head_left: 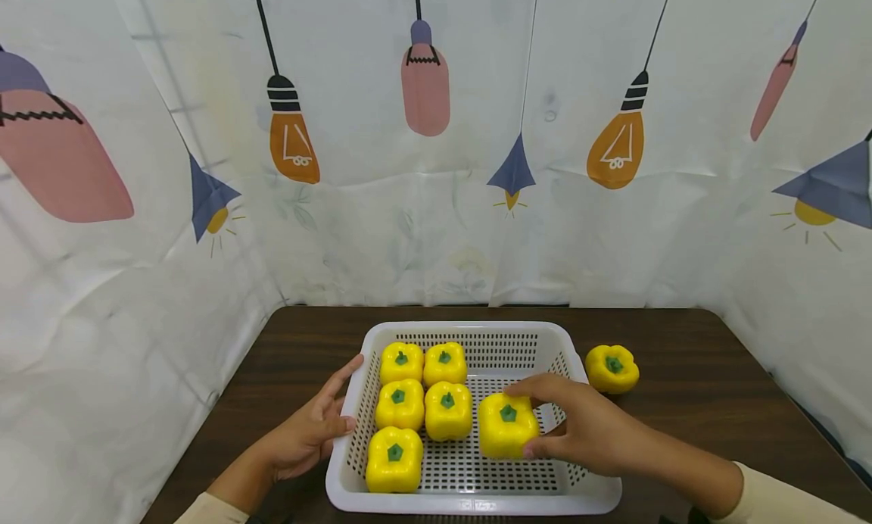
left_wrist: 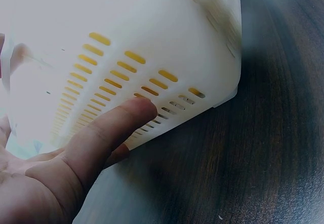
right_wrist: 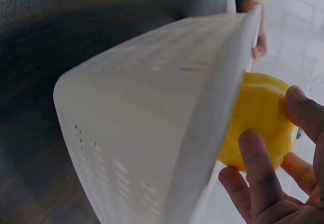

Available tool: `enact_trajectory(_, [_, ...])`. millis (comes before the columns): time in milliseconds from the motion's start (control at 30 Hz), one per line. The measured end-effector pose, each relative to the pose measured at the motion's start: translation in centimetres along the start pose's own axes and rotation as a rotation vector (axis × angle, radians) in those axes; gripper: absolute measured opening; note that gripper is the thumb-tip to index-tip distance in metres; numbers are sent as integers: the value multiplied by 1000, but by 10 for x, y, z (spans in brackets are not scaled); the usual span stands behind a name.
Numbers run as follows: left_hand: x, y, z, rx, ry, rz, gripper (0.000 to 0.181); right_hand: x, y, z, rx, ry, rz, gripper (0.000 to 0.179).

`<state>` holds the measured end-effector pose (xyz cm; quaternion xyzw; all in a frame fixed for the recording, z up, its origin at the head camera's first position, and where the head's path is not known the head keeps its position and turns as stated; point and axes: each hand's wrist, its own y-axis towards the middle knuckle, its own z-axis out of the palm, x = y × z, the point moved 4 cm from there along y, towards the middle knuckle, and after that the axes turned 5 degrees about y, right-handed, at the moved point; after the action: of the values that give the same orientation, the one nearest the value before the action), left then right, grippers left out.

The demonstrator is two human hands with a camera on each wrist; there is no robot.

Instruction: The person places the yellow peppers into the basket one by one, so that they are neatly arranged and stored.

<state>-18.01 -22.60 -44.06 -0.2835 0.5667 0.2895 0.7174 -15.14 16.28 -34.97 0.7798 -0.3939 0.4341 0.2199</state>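
Note:
My right hand [head_left: 579, 422] grips a yellow bell pepper [head_left: 500, 425] by its side, thumb and fingers spread around it, its green stem facing up. This pepper is over the right half of a white slotted plastic basket [head_left: 477, 503]; in the right wrist view the held pepper [right_wrist: 260, 118] shows at the basket's rim. Several more yellow bell peppers [head_left: 400, 404] sit stem-up in two columns in the basket's left half. My left hand [head_left: 309, 433] is at the basket's left side, thumb at the rim; the left wrist view shows an extended finger [left_wrist: 109, 133] against the slotted outer wall.
Another yellow bell pepper [head_left: 611, 369] lies on the dark wood-grain table [head_left: 681, 342], just right of the basket and tilted toward me. A white curtain [head_left: 381, 244] printed with hanging lamps surrounds the table's back and sides.

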Motion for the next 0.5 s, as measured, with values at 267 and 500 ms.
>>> enact_trajectory(267, [0,0,-1,-2,0,-5,91,2,5,15,17,16,-41,64])
enact_trajectory(500, [0,1,-1,-5,4,-5,90,2,10,26,30,-28,-35,65])
